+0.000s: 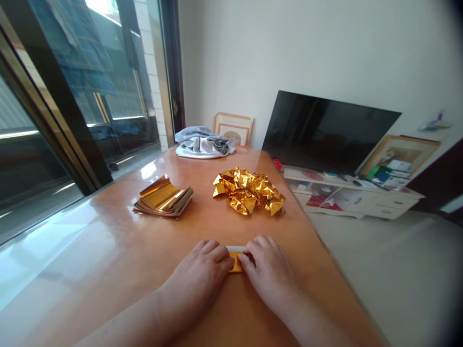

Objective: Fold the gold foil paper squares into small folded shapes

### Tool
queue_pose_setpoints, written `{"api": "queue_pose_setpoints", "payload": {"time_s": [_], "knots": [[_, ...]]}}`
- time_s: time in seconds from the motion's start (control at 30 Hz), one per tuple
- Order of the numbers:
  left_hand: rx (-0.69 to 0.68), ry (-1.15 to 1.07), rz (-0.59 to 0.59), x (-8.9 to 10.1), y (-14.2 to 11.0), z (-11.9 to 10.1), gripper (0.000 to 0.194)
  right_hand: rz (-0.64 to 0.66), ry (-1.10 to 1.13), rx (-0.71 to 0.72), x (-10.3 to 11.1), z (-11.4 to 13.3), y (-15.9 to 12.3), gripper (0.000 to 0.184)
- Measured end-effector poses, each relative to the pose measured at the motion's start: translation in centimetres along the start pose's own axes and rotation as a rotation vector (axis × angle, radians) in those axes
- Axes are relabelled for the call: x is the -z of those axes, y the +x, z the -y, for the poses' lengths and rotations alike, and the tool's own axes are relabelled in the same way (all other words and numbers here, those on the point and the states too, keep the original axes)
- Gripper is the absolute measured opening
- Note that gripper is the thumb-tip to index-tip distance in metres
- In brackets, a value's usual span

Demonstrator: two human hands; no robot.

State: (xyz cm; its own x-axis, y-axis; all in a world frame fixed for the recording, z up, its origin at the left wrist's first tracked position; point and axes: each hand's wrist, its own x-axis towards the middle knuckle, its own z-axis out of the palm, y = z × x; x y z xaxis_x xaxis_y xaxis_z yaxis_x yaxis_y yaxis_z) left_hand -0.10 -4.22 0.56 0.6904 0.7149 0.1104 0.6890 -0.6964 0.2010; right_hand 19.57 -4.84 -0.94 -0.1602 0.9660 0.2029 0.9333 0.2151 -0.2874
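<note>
A small folded strip of gold foil paper [236,260] lies on the wooden table [108,250] near its front edge. My left hand [202,272] presses down on its left part, fingers curled onto it. From the other side, my right hand [269,270] covers the strip's right part with bent fingertips. Most of the paper is hidden under both hands. Farther back sit a stack of flat gold foil sheets [163,197] to the left and a heap of folded gold foil pieces [249,190] to the right.
A bundle of grey and white cloth [202,142] lies at the table's far end, before picture frames [233,127]. A glass door [72,106] runs along the left. A dark television [325,132] stands on a low white cabinet [354,197] to the right, beyond the table edge.
</note>
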Motion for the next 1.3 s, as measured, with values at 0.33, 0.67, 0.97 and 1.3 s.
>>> {"api": "queue_pose_setpoints", "payload": {"time_s": [0.33, 0.67, 0.97, 1.3], "knots": [[-0.038, -0.098, 0.041, -1.6, -0.4, 0.2, 0.035, -0.015, 0.007, -0.009, -0.3, -0.2, 0.0, 0.014], [-0.007, -0.153, 0.108, -0.8, -0.2, 0.0, 0.036, 0.018, 0.012, -0.021, 0.4, -0.1, -0.2, 0.011], [-0.048, -0.115, 0.1, -0.8, -0.1, 0.3, 0.037, 0.026, 0.067, -0.034, 1.2, -1.1, -0.5, 0.012], [-0.125, -0.096, 0.052, -1.3, 0.1, 0.8, 0.04, 0.105, -0.003, 0.196, 2.6, -0.2, -1.7, 0.034]]}}
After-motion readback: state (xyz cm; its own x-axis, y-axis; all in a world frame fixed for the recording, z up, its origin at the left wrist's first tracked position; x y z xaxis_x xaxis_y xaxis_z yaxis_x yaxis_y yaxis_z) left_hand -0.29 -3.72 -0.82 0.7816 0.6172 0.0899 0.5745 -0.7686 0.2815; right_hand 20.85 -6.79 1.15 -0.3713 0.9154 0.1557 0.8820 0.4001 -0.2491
